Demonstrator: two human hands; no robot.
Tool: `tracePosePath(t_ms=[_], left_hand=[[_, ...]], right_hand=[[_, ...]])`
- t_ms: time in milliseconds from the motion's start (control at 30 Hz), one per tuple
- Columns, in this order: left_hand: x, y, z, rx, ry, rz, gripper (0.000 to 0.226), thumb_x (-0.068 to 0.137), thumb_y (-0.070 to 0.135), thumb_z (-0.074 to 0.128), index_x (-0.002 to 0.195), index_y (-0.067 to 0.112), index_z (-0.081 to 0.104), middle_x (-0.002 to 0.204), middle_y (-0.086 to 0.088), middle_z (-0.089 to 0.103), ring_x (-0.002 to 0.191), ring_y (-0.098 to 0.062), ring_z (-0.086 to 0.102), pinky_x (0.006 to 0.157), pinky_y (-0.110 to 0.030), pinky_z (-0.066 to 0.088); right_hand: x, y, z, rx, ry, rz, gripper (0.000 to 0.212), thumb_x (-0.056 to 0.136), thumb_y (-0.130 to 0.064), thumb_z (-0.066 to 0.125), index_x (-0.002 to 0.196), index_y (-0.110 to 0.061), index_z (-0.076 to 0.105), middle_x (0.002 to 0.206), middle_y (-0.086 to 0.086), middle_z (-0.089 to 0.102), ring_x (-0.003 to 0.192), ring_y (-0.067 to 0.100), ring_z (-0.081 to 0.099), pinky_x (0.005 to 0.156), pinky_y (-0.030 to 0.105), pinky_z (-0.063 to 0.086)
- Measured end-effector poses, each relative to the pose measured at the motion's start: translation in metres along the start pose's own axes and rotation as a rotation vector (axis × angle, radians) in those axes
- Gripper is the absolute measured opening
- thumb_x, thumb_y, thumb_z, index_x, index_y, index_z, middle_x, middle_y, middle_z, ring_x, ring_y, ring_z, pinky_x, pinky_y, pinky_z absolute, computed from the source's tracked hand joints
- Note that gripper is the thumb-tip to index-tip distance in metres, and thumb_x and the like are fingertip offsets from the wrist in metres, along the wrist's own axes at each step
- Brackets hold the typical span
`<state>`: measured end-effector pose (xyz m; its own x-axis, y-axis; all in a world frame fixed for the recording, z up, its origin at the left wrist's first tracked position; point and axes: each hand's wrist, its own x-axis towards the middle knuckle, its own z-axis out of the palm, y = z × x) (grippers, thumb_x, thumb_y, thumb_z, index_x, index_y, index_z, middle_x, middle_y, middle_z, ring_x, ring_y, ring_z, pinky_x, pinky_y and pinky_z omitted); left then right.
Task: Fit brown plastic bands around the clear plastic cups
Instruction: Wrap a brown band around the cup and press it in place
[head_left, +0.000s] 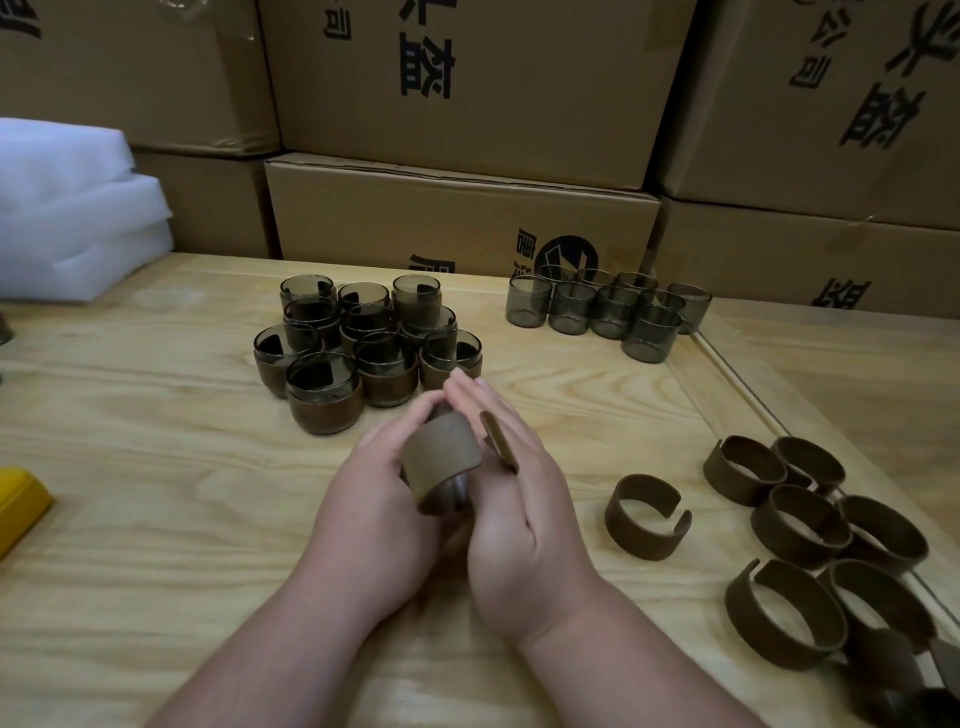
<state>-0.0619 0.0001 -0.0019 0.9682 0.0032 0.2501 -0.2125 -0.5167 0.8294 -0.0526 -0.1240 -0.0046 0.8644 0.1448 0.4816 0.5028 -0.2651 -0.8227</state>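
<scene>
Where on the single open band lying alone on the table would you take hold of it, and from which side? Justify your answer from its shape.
Probably the closed curved wall of the lone band, nearest the person, pinched from above. It lies flat with its gap facing away, so that wall is continuous, and the springy ends stay free to open round a cup.

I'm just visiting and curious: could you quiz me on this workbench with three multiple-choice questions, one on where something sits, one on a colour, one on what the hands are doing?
1. Where do the unbanded cups stand?
A. far right, by the boxes
B. near left corner
C. on the foam

2. What colour are the loose bands?
A. white
B. brown
C. yellow

3. What is happening to the band in hand?
A. lying flat on the table
B. stacked on the boxes
C. held around a cup by left hand and right hand

Answers: 1 A, they cluster before the cardboard boxes; 2 B, all look brown; 3 C, both hands hold it.
</scene>
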Motion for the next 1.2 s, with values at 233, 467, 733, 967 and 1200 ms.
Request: tracePosePath(t_ms=[233,467,733,967,1200], left_hand=[[-0.003,0.008,0.002,-0.093,-0.094,0.016,0.061,0.059,0.043,0.081,0.117,0.054,0.064,0.107,0.022,0.072,0.101,0.002,0.067,0.087,-0.030,0.056],[-0.002,0.004,0.007,-0.032,-0.169,-0.048,0.075,0.052,0.067,0.071,0.120,0.063,0.038,0.116,0.029,0.069,0.124,-0.010,0.059,0.106,-0.039,0.047],[0.003,0.001,0.009,0.073,-0.102,-0.024,0.099,0.054,0.075,0.057,0.148,0.053,0.035,0.137,0.027,0.055,0.134,-0.002,0.050,0.113,-0.035,0.043],[-0.002,-0.002,0.002,-0.235,0.082,0.085,0.077,0.070,0.064,0.062,0.144,0.050,0.044,0.134,0.027,0.058,0.138,0.002,0.043,0.114,-0.033,0.041],[-0.004,0.007,0.000,-0.423,0.165,0.141,0.052,0.073,0.051,0.070,0.124,0.044,0.065,0.108,0.020,0.073,0.100,0.003,0.069,0.071,-0.015,0.055]], right_hand=[[0.006,-0.001,-0.005,0.489,0.147,0.402,0.036,0.084,-0.046,0.044,0.091,-0.050,0.078,0.092,-0.012,0.078,0.092,0.006,0.074,0.080,0.031,0.059],[0.015,-0.007,-0.009,0.528,0.410,0.535,0.032,0.105,-0.036,0.042,0.105,-0.021,0.070,0.069,-0.016,0.073,0.067,0.000,0.071,0.058,0.020,0.056],[0.017,-0.002,-0.011,0.127,0.527,0.374,0.021,0.107,-0.019,0.043,0.104,-0.039,0.052,0.090,-0.023,0.064,0.085,-0.025,0.054,0.068,-0.001,0.039],[0.012,-0.002,-0.007,-0.005,0.465,0.170,0.023,0.094,-0.018,0.045,0.097,-0.041,0.046,0.093,-0.012,0.061,0.086,0.002,0.058,0.070,0.009,0.041],[0.008,-0.007,-0.006,-0.136,0.272,-0.012,0.044,0.085,-0.017,0.058,0.098,-0.057,0.045,0.104,-0.024,0.053,0.103,0.019,0.056,0.087,0.049,0.051]])
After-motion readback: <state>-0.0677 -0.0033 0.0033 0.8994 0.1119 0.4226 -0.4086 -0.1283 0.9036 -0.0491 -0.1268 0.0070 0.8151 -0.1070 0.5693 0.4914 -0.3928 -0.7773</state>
